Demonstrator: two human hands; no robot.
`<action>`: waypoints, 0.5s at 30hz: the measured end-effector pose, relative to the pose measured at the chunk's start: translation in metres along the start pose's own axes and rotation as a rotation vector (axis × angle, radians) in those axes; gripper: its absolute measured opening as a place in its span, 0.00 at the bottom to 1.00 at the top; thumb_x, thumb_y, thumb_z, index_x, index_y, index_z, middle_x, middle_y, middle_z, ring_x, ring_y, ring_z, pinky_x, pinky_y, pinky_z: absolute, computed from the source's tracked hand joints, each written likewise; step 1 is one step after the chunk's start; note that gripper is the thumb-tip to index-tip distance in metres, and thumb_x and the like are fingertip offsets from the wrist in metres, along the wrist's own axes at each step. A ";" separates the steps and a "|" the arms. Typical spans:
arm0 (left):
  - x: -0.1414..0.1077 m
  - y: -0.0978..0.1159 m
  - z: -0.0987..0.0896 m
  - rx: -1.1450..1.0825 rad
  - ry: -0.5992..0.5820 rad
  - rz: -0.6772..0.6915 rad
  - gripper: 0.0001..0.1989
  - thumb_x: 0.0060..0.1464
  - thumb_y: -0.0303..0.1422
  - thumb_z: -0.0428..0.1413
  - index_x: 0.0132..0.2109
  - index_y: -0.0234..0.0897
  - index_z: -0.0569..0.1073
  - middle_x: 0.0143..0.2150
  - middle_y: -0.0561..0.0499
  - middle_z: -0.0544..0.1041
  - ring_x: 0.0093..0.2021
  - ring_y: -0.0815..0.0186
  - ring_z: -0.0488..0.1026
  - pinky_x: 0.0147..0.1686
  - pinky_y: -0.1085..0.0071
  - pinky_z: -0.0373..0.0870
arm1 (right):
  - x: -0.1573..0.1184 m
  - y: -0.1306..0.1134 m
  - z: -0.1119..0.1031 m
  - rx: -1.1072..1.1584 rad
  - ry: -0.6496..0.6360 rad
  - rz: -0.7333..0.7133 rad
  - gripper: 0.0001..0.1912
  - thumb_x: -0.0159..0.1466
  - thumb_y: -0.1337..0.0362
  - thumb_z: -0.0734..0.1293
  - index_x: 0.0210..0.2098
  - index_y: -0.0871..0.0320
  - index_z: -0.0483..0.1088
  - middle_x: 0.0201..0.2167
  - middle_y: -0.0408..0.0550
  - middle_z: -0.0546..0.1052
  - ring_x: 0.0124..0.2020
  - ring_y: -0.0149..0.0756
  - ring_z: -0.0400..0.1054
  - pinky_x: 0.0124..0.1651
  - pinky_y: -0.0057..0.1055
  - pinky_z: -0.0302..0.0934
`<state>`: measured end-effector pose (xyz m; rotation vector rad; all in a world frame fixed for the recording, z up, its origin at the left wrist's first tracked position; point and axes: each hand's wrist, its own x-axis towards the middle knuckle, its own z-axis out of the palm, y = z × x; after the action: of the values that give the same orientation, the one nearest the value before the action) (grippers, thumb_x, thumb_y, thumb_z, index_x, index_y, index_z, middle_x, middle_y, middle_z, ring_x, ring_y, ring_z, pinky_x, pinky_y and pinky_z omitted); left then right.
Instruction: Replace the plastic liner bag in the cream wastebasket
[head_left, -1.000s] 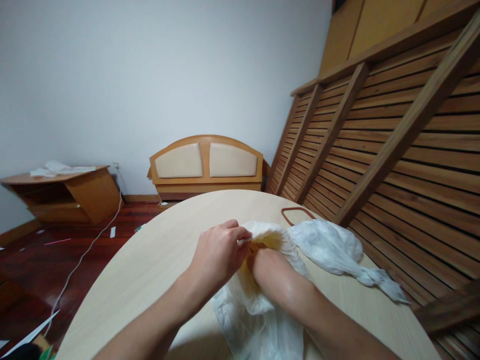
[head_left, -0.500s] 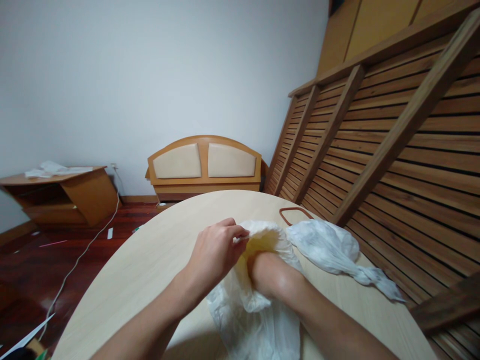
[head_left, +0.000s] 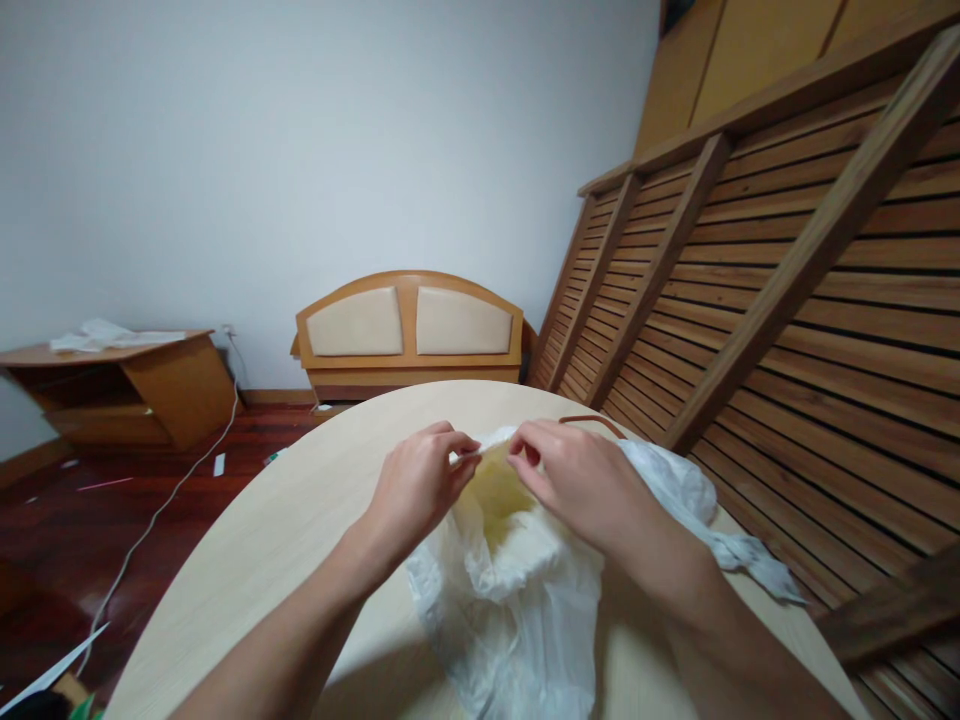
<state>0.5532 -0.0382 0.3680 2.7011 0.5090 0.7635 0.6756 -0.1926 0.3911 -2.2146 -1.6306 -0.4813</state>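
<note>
A crumpled white plastic bag (head_left: 525,610) stands on the round pale table (head_left: 300,530) right in front of me, its mouth spread apart and yellowish inside. My left hand (head_left: 424,475) pinches the rim on the left side between thumb and fingers. On the other side of the opening, my right hand (head_left: 577,475) is closed in a pinch at the rim. Beyond my right wrist lies a second white plastic bag (head_left: 675,490), twisted at its near end and partly covered by my arm. What lies deep in the first bag cannot be made out.
A brown loop-shaped handle (head_left: 589,422) lies at the table's far right. Large slatted wooden panels (head_left: 750,300) lean along the right side. Behind the table stands a padded headboard (head_left: 409,320). At left are a low wooden cabinet (head_left: 172,390) and a white cable (head_left: 176,490) on the floor.
My right hand has come out of the bag and moved up to its rim, where it now pinches. My left hand keeps its hold and has shifted slightly left.
</note>
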 end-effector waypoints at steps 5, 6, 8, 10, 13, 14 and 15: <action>0.000 -0.002 0.005 -0.018 0.003 0.024 0.06 0.59 0.32 0.60 0.41 0.42 0.82 0.38 0.52 0.79 0.31 0.67 0.73 0.32 0.71 0.63 | 0.006 0.012 0.006 0.051 0.080 -0.130 0.16 0.63 0.67 0.72 0.50 0.54 0.74 0.50 0.48 0.79 0.51 0.43 0.72 0.52 0.38 0.65; 0.000 -0.003 0.006 -0.022 0.007 0.033 0.06 0.59 0.32 0.60 0.41 0.42 0.82 0.38 0.52 0.80 0.31 0.67 0.73 0.32 0.71 0.63 | 0.007 0.013 0.010 0.056 0.053 -0.111 0.13 0.64 0.68 0.70 0.48 0.53 0.75 0.47 0.47 0.80 0.49 0.42 0.73 0.50 0.38 0.66; 0.001 -0.004 0.008 -0.029 0.015 0.044 0.06 0.59 0.33 0.60 0.41 0.43 0.82 0.38 0.52 0.80 0.31 0.67 0.74 0.32 0.71 0.63 | 0.010 0.013 0.016 0.069 0.012 -0.060 0.08 0.66 0.70 0.68 0.43 0.54 0.77 0.41 0.46 0.81 0.44 0.41 0.75 0.46 0.37 0.67; 0.003 -0.006 0.009 -0.039 0.020 0.042 0.06 0.60 0.33 0.59 0.41 0.43 0.82 0.38 0.51 0.80 0.31 0.66 0.74 0.32 0.71 0.63 | 0.013 0.013 0.021 0.095 0.007 -0.023 0.08 0.66 0.71 0.67 0.40 0.54 0.77 0.39 0.45 0.82 0.42 0.41 0.76 0.45 0.36 0.67; 0.007 -0.013 0.008 -0.077 0.028 0.020 0.08 0.60 0.35 0.59 0.42 0.41 0.83 0.37 0.49 0.81 0.31 0.65 0.74 0.33 0.70 0.64 | 0.015 0.018 0.027 0.184 0.075 0.027 0.12 0.64 0.70 0.69 0.47 0.53 0.76 0.45 0.46 0.81 0.47 0.43 0.75 0.50 0.38 0.66; 0.009 -0.016 0.007 -0.105 0.029 0.006 0.09 0.59 0.36 0.59 0.41 0.40 0.83 0.37 0.48 0.81 0.31 0.64 0.74 0.33 0.70 0.64 | 0.016 0.021 0.029 0.224 0.099 0.059 0.15 0.64 0.68 0.69 0.50 0.54 0.75 0.47 0.47 0.81 0.48 0.43 0.75 0.51 0.38 0.66; 0.012 -0.020 0.006 -0.143 0.027 -0.012 0.09 0.59 0.37 0.59 0.41 0.39 0.83 0.37 0.48 0.81 0.32 0.64 0.74 0.32 0.70 0.64 | 0.016 0.023 0.030 0.269 0.113 0.095 0.16 0.63 0.66 0.70 0.51 0.54 0.74 0.48 0.48 0.81 0.48 0.43 0.75 0.51 0.38 0.67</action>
<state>0.5606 -0.0164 0.3610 2.5569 0.4583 0.8023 0.7042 -0.1716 0.3698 -2.0173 -1.4332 -0.3325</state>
